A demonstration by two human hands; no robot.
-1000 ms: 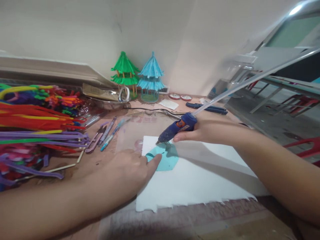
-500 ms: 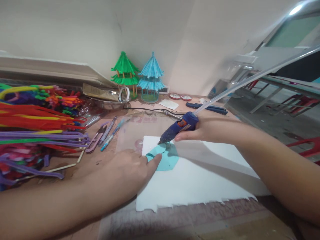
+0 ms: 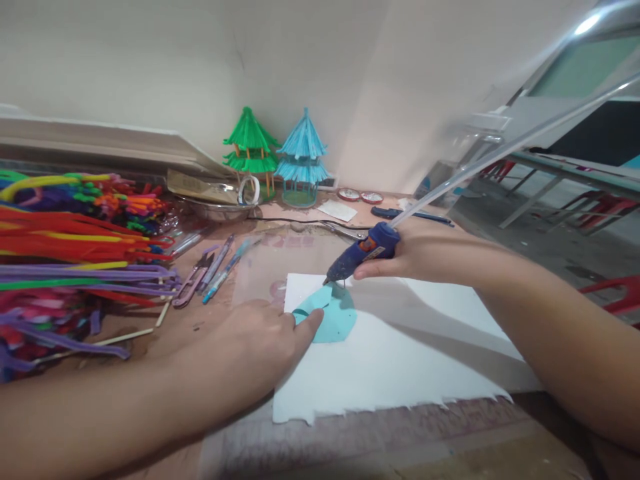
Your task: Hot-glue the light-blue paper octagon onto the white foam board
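Observation:
A dark blue glue gun (image 3: 364, 252) is gripped in my right hand (image 3: 415, 250). A long clear glue stick (image 3: 465, 173) runs out of its back end toward the upper right. The nozzle points down left, at the upper edge of a light-blue paper piece (image 3: 336, 323) with a many-sided outline. My left hand (image 3: 265, 340) holds that piece down with a thumb or finger on its left part; the other fingertips are mostly hidden. Beneath the piece lies a white sheet (image 3: 380, 373) with a ragged front edge.
Green (image 3: 250, 143) and blue (image 3: 301, 157) pagoda-like models stand by the wall. Coloured pipe cleaners (image 3: 75, 230) are heaped at left, beside thread snips (image 3: 195, 279) and pens (image 3: 225, 270). A metal bowl (image 3: 215, 209), a black cord (image 3: 305, 220) and a box cutter (image 3: 425, 217) lie farther back.
The glue gun's nozzle has shifted slightly right along the upper edge of the light-blue piece. My left hand stays in place on it.

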